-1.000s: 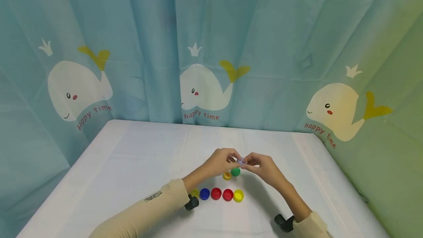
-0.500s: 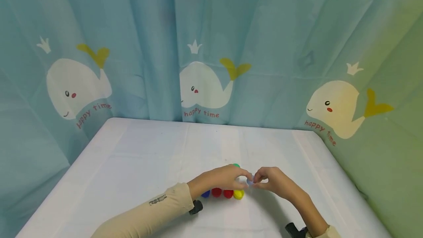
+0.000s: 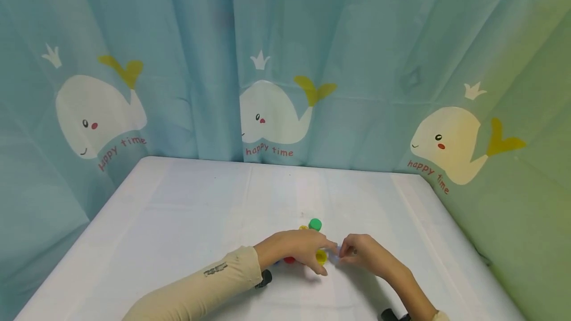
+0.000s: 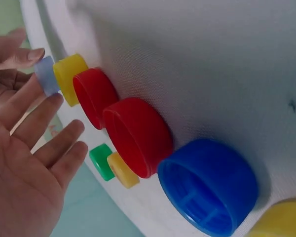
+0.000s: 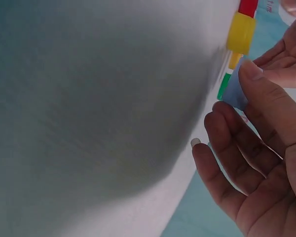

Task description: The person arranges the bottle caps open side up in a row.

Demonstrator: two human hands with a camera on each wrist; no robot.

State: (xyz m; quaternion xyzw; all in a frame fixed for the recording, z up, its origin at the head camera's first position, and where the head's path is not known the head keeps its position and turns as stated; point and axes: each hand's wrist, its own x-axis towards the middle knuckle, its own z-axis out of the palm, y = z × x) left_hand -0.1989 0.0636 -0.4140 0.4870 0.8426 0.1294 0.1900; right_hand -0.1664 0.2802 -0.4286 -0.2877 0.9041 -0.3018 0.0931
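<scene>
At the right end of a row of bottle caps, my right hand pinches a light-blue bottle cap between thumb and fingers. My left hand spreads over the row with its fingers extended. In the left wrist view its index finger reaches the light-blue cap; whether it presses there I cannot tell. Beside that cap stands a yellow cap, then two red caps, a nearer one and a farther one. A blue cap and another yellow cap continue the row. In the head view my left hand hides part of it.
Behind the row, a green cap and a smaller yellow cap sit together on the white-covered table. A blue-green curtain with whale prints hangs along the table's back edge.
Both hands have come down toward me from behind the row, bringing the light-blue cap to its right end. My left fingers have let go of it and spread; my right hand keeps its pinch.
</scene>
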